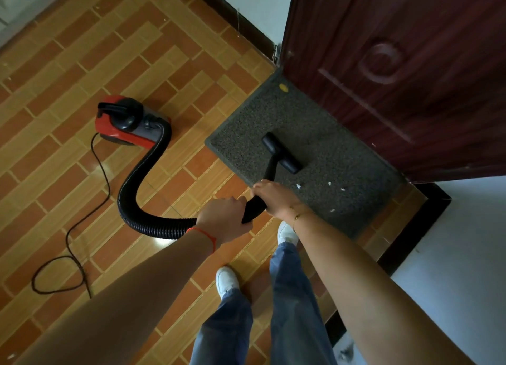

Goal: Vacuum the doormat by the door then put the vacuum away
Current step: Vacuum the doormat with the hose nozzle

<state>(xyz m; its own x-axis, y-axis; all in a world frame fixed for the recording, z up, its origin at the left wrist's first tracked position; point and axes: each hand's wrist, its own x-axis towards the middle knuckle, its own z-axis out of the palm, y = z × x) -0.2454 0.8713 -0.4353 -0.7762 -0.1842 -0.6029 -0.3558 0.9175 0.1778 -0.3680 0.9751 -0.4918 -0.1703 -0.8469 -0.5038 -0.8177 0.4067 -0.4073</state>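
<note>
Floor (68, 63) of orange-brown brick-pattern tile filling most of the view, with dark red door (397, 63) at upper right. Doormat (273, 112), grey and coarse, lying flat on the tile against the foot of the door. Vacuum (128, 120), red and black canister, standing on the tile left of the doormat, well apart from it. Ribbed black hose (131, 183) curving from the canister down and round to the hands; thin black cord (74, 227) trailing in a loop at lower left. Black wand (269, 170) running up to floor nozzle (282, 153), resting near the middle of the doormat. Left hand (223, 219) wrapped round the hose end; right hand (276, 197) gripping the wand just ahead. White scraps (299, 185) scattered on the doormat near its right part.
</note>
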